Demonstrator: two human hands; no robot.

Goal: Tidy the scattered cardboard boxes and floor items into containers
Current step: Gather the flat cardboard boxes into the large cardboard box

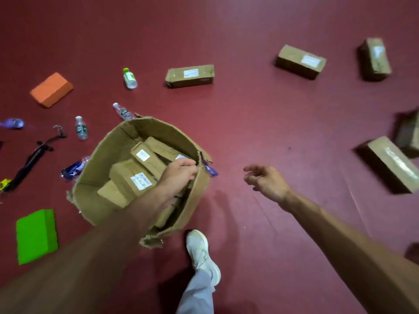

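The left hand [179, 175] gripped the right wall of the torn open carton [145, 130], its grip pinching the cardboard rim. Under and left of that grip lay at least four labelled small boxes [133, 177], their print unreadable. The right hand [266, 182] hovered spread and empty; beyond it five cardboard boxes [190, 75] lay scattered on the floor [249, 123].

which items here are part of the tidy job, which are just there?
Job:
big open carton, gripped by left hand
loose boxes
bottles
orange block
green block

Just there:
red floor
white shoe
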